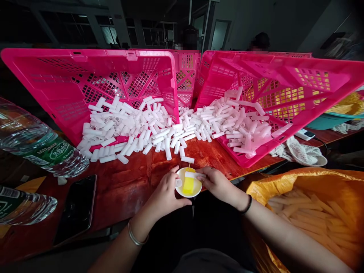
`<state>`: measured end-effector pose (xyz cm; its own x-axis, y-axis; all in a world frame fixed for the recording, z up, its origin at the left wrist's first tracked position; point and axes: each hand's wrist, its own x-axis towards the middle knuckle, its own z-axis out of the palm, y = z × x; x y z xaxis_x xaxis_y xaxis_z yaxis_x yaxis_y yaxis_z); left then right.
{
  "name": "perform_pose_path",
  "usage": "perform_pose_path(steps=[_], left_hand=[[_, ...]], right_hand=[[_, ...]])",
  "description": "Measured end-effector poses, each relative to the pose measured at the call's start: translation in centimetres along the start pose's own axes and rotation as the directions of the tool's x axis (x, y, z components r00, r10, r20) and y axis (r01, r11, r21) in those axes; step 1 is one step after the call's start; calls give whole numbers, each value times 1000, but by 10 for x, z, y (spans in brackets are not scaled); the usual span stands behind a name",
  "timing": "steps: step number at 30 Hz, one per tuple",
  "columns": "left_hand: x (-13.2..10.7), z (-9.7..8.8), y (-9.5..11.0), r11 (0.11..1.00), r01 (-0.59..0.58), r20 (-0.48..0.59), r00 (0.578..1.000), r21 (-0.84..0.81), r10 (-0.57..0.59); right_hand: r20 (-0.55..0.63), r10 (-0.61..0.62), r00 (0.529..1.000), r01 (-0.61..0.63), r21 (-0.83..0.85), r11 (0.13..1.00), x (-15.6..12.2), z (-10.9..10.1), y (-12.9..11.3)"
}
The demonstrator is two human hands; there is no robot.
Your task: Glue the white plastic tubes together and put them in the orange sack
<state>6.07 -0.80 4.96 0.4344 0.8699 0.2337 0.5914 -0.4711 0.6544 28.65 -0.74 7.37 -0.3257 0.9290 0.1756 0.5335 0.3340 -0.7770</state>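
Observation:
At the table's front edge, a small white bowl (194,192) holds a yellow sponge-like block (188,185) with a thin stick (189,165) beside it. My left hand (165,191) is curled around the bowl's left side, thumb below the rim. A short white tube (178,182) sits end-on at its fingertips; whether they pinch it is hard to tell. My right hand (217,185) is closed on another white tube (193,174), which lies level across the top of the yellow block. Just beyond the bowl, a loose tube (188,160) rests on the red-brown table (122,189).
Pink crates on their sides, left (65,91) and right (284,68), spill a heap of white tubes (133,121). Water bottles (54,149) and a phone (76,208) lie left. An orange sack (307,176) of tubes stands right, below a white cloth (298,151).

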Motion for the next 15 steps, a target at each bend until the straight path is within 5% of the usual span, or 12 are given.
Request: perform_pose_path(steps=[6, 12, 15], left_hand=[[2, 7, -6, 1000, -8, -51, 999, 5, 8], [-2, 11, -7, 999, -46, -109, 993, 15, 47], [-2, 12, -7, 998, -56, -121, 991, 7, 57]], right_hand=[[-8, -297, 955, 291, -174, 941, -11, 9, 8], [-63, 37, 997, -27, 152, 988, -15, 14, 8], [-63, -151, 986, 151, -8, 988, -20, 13, 6]])
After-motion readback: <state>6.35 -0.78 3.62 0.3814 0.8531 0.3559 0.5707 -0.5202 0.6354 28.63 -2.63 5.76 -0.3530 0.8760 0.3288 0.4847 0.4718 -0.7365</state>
